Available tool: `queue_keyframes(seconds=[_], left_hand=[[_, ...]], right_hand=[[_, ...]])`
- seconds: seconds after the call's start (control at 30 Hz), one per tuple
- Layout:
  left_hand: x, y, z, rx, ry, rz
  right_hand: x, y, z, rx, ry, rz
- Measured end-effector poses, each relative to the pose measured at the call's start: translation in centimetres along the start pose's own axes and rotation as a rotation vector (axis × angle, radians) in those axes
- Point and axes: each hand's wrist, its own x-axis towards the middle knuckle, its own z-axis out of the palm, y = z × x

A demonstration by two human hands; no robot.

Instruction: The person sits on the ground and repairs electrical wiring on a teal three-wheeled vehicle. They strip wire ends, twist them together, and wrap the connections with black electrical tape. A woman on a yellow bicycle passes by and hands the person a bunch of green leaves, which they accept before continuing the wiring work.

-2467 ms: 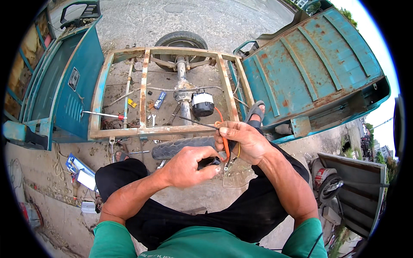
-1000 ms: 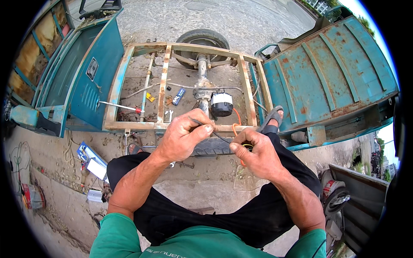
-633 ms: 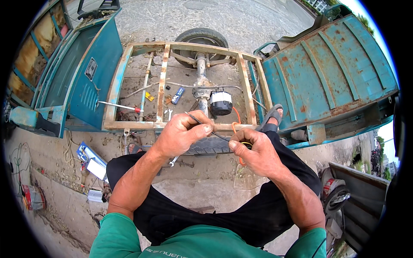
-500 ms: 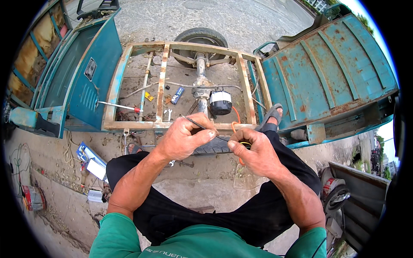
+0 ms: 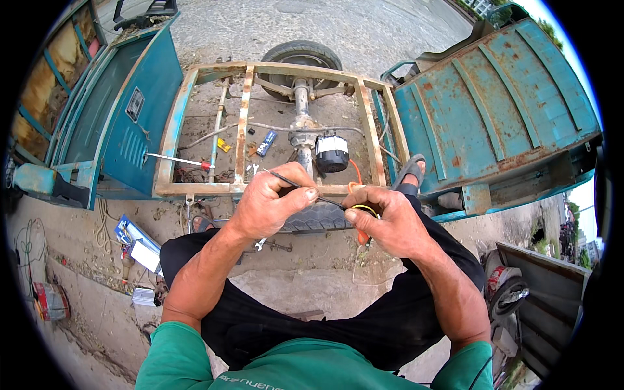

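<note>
Pinching a black cable [image 5: 330,202] between the thumb and curled fingers of the left hand [image 5: 276,203], with its loose end poking out toward the far left. Pinching the same cable with the thumb and forefinger of the right hand [image 5: 389,221], and holding a bent yellow wire [image 5: 366,208] there too. Bridging the small gap between both hands with the cable, over the near rail of a rusty metal frame [image 5: 214,188] and a near tyre [image 5: 316,221]. Facing a black motor [image 5: 332,156] with a pale top, beyond the hands and just right of an axle [image 5: 301,101], and an orange cable [image 5: 355,171] leading from it toward the right hand. Having a blue box [image 5: 266,143] lying inside the frame, left of the axle, and a red-ended rod [image 5: 175,158] slanting farther left beside a teal panel [image 5: 153,84]. Resting a sandalled foot [image 5: 412,171] near the frame's right end.
</note>
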Motion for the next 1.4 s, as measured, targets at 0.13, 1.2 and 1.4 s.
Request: queue_keyframes(seconds=[0.13,1.2,1.4], left_hand=[[-0.1,0.1,-0.6,-0.059,0.086,0.029],[-1.8,1.3,4.9,0.339,-0.057,0.410],[-1.0,1.4,3.0,0.351,0.132,0.268]], right_hand=[[0.2,1.0,0.3,-0.131,0.231,-0.262],[-0.7,2.2,-0.8,0.029,0.122,-0.341],[-1.2,0.9,0.0,-0.034,0.099,-0.275]])
